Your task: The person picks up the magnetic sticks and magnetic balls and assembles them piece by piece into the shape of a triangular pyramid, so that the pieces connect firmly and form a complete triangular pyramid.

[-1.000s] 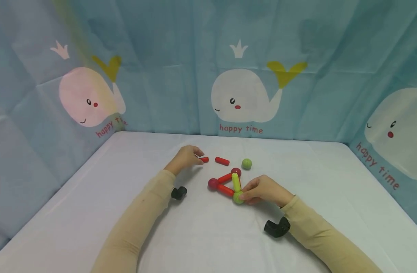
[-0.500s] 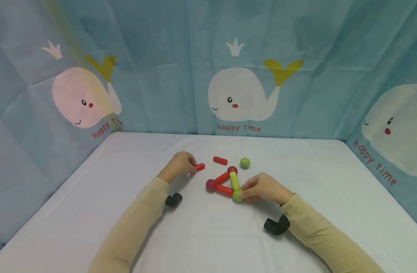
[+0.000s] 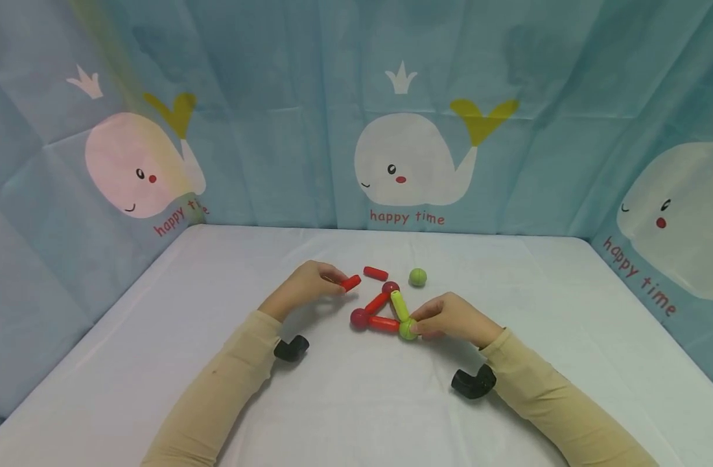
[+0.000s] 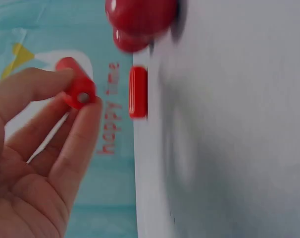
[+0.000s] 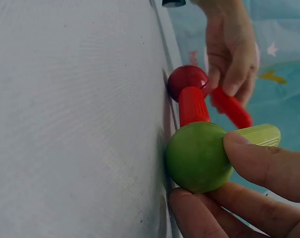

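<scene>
My left hand [image 3: 311,283] pinches a red rod [image 4: 76,84] between thumb and fingers, raised off the table; a small metal tip shows on its end in the left wrist view. My right hand [image 3: 454,319] holds a green ball [image 5: 198,157] at the near corner of a triangle of balls and rods. From that ball a red rod [image 3: 384,324] runs to a dark red ball [image 3: 359,318], and another red rod [image 3: 376,303] continues to a second dark red ball [image 3: 391,287]. A yellow-green rod [image 3: 400,305] sticks up from the green ball. The triangle's right side is mostly hidden behind it.
A loose red rod [image 3: 376,273] and a loose green ball [image 3: 417,277] lie behind the triangle on the white tablecloth [image 3: 356,402]. A blue curtain [image 3: 275,162] with whale prints hangs beyond the table. Black curved pieces [image 3: 474,381] sit at both wrists.
My left hand has picked up the red rod, drawn it nearer, then moved it right toward the triangle. The triangle has turned slightly, its far red ball shifting left, while my right hand keeps its hold.
</scene>
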Motion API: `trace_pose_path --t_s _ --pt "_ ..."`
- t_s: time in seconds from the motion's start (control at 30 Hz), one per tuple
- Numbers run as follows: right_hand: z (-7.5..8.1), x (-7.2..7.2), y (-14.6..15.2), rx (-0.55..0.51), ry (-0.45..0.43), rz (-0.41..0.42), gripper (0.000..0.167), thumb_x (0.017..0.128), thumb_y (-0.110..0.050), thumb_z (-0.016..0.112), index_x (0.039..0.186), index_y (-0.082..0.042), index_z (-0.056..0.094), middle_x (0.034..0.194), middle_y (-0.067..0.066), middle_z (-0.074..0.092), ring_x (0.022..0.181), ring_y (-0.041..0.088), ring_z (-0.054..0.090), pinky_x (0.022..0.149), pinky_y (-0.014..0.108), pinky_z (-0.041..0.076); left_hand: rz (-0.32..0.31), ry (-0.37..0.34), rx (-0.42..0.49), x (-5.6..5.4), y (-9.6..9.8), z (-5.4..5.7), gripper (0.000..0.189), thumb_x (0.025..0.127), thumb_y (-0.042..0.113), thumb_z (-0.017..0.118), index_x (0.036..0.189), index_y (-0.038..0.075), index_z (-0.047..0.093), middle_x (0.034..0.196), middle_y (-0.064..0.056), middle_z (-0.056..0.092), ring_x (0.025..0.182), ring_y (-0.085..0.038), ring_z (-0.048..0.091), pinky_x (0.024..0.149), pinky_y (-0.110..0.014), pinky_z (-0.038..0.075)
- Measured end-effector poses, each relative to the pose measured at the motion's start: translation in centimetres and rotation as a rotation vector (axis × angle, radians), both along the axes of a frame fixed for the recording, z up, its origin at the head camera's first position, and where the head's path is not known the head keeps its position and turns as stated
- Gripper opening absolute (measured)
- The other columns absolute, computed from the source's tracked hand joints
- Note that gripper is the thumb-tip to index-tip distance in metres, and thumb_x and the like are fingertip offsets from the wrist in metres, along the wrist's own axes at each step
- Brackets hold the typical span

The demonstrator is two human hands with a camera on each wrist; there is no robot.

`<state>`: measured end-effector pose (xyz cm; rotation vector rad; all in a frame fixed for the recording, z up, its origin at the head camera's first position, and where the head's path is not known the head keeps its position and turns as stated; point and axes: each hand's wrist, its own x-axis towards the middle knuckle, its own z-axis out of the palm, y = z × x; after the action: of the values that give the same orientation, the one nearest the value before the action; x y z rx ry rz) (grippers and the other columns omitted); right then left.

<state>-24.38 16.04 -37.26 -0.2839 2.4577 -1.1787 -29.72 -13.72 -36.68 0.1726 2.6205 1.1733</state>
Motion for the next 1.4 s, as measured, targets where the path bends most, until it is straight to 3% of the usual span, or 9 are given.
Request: trace_pose_path --t_s 0.13,0.37,0.7,0.87,1.1,1.3,1.4 --pt "0.1 -0.2 0.0 -0.007 0.013 -0.010 0.032 0.084 -0.026 0.078 0.110 -0.008 0.077 0.097 0.004 0.077 0.078 0.012 0.066 0.073 0.028 0.051 -0.046 0.019 0.103 0.7 0.8 0.3 0.029 0.089 0.025 0.073 0.117 0.018 0.074 0.116 -0.003 0.072 0.113 -0.023 0.061 0.101 -0.046 0.049" --pt "0.2 -0.4 -0.1 -0.004 0.030 0.010 0.032 0.084 -0.025 0.078 0.110 -0.006 0.076 0.098 0.005 0.077 0.078 0.010 0.065 0.071 0.026 0.051 -0.092 0.009 0.159 1.6 2.1 0.3 0.029 0.088 0.023 0.073 0.117 0.021 0.071 0.116 0.000 0.070 0.108 -0.019 0.064 0.099 -0.044 0.053" --pt "0.2 -0.6 0.0 -0.001 0.032 0.017 0.033 0.085 -0.026 0.078 0.111 -0.007 0.076 0.100 0.006 0.077 0.079 0.012 0.065 0.074 0.028 0.052 -0.095 0.023 0.100 2.1 3.7 0.4 0.025 0.086 0.016 0.076 0.110 0.017 0.070 0.113 -0.001 0.070 0.101 -0.017 0.066 0.090 -0.036 0.058" --pt "0.2 -0.6 0.1 -0.002 0.034 0.023 0.033 0.085 -0.026 0.077 0.112 -0.006 0.076 0.100 0.006 0.077 0.080 0.012 0.065 0.073 0.028 0.052 -0.105 0.017 0.107 2.3 4.0 0.3 0.021 0.087 0.016 0.076 0.107 0.017 0.071 0.108 0.000 0.072 0.099 -0.016 0.066 0.092 -0.036 0.057" --pt "0.3 -0.5 0.1 -0.004 0.034 0.016 0.032 0.085 -0.026 0.077 0.111 -0.006 0.076 0.099 0.006 0.077 0.079 0.012 0.065 0.073 0.027 0.053 -0.128 0.037 0.049 2.3 4.5 0.0 0.020 0.086 0.016 0.077 0.106 0.017 0.072 0.107 0.000 0.073 0.097 -0.014 0.067 0.092 -0.035 0.057" --pt "0.0 -0.4 0.0 -0.015 0.030 0.000 0.031 0.084 -0.026 0.079 0.108 -0.007 0.077 0.097 0.005 0.078 0.079 0.011 0.066 0.074 0.027 0.053 -0.147 0.037 0.043 2.4 4.2 0.0 0.021 0.087 0.017 0.076 0.108 0.018 0.073 0.109 0.001 0.073 0.103 -0.015 0.065 0.097 -0.038 0.054" --pt "-0.4 -0.1 0.0 -0.027 0.011 -0.003 0.031 0.082 -0.028 0.080 0.106 -0.008 0.078 0.095 0.003 0.078 0.079 0.010 0.066 0.074 0.027 0.053 -0.172 0.006 0.014 2.4 3.6 -0.2 0.023 0.086 0.017 0.076 0.109 0.019 0.073 0.109 0.003 0.072 0.103 -0.014 0.064 0.098 -0.042 0.053"
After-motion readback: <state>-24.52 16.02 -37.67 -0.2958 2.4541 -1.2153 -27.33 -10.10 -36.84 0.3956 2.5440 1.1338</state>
